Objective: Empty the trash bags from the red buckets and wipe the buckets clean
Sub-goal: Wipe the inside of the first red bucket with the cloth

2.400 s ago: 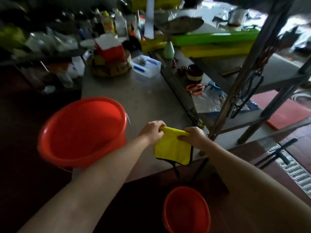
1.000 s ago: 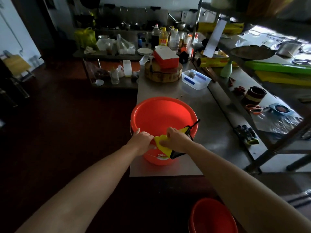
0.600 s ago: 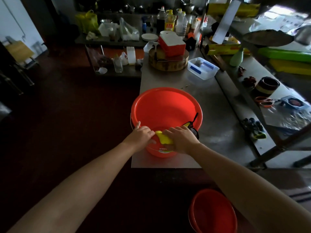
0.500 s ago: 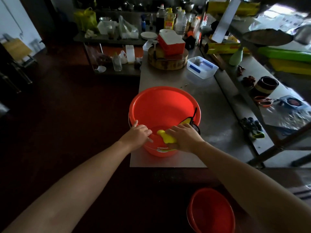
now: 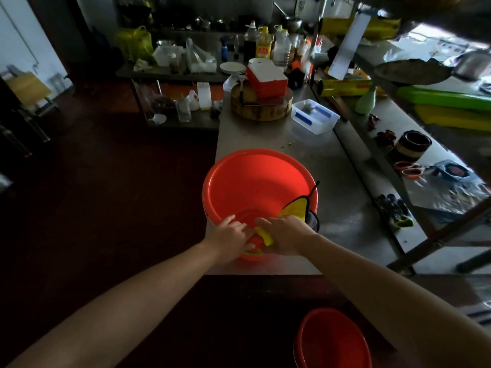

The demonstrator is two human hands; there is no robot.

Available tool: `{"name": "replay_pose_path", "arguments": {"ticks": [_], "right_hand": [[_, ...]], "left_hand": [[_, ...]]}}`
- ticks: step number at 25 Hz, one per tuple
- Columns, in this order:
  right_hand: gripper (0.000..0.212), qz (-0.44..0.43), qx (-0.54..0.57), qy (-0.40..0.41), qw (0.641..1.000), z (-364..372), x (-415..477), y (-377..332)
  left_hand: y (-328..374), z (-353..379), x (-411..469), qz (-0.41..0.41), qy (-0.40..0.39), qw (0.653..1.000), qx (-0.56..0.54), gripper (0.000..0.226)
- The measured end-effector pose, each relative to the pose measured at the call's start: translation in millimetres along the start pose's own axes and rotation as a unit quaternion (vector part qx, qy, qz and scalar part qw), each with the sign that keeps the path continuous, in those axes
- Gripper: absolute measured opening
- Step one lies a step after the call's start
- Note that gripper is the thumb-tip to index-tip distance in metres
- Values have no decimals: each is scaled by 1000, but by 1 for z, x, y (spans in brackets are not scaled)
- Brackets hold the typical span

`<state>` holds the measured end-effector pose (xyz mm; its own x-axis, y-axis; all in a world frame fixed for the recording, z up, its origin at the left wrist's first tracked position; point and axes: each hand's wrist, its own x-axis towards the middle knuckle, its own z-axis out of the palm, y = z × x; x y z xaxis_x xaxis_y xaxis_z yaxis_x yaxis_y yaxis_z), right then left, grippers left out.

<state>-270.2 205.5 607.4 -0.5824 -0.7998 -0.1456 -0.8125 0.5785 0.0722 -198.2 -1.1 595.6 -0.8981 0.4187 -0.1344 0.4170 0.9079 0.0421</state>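
- A second red bucket (image 5: 332, 341) stands nearest, on the dark floor
- At the near edge of the steel table (image 5: 342, 205), the left hand (image 5: 232, 241) clasps the near rim of the red bucket (image 5: 255, 181), fingers inside, thumb outside
- Just beside it, the right hand (image 5: 285, 235) curls over the yellow cloth (image 5: 295, 208), holding it against that rim
- Farther along the table: a clear tub (image 5: 314, 116), then a round chopping block (image 5: 261, 110)

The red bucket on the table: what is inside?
The red bucket shows bare wall and floor, no bag. The yellow cloth, left hand and right hand hide its near side.
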Motion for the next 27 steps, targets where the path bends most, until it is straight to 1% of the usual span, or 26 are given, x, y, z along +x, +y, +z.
{"name": "replay_pose_path", "arguments": {"ticks": [1, 3, 5, 8, 9, 11, 12, 13, 15, 16, 19, 21, 22, 24, 26, 27], "right_hand": [[82, 2, -7, -5, 1000, 2, 1, 0], [76, -7, -6, 8, 1000, 5, -6, 12], [75, -27, -3, 50, 998, 10, -16, 34], [77, -64, -12, 128, 990, 20, -24, 61], [75, -71, -20, 142, 987, 22, -23, 63], [74, -80, -28, 156, 984, 22, -18, 57], [75, -81, -27, 161, 983, 22, -14, 50], [76, -77, -22, 164, 983, 22, -11, 42], [77, -61, -4, 159, 985, 23, -9, 30], [77, -55, 2, 163, 985, 24, -9, 28], [73, -68, 5, 205, 976, 32, -24, 44], [69, -73, -2, 226, 971, 38, -34, 68], [68, -66, -6, 223, 972, 38, -36, 76], [67, -47, -24, 198, 979, 34, -35, 77], [70, -27, -32, 170, 985, 30, -32, 64], [70, -15, -28, 155, 987, 26, -32, 56]], "left_hand": [[1, 0, 1, -7, 12, 1000, -25, 44], [-10, -6, -1, -8, 23, 998, -59, 38], [-36, -16, -5, -6, 6, 999, -54, 37], [-62, -29, -5, -15, -25, 1000, -6, 38], [-60, -31, -2, -4, -38, 999, 29, 41], [-37, -28, 6, 25, -54, 995, 76, 54], [-20, -22, 11, 31, -49, 996, 65, 59], [-4, -16, 15, 26, -35, 998, 34, 57], [16, -6, 19, 5, 14, 1000, -22, 46], [16, -4, 20, 4, 36, 999, -30, 44], [-12, -2, 8, 41, 44, 998, -19, 45], [-40, -6, -2, 46, 47, 998, -21, 40], [-51, -9, -4, 34, 43, 998, -23, 38], [-62, -15, -6, 17, 11, 1000, 8, 41], [-54, -16, -4, 16, -23, 999, 44, 51], [-42, -16, -2, 16, -32, 999, 41, 56]]}}
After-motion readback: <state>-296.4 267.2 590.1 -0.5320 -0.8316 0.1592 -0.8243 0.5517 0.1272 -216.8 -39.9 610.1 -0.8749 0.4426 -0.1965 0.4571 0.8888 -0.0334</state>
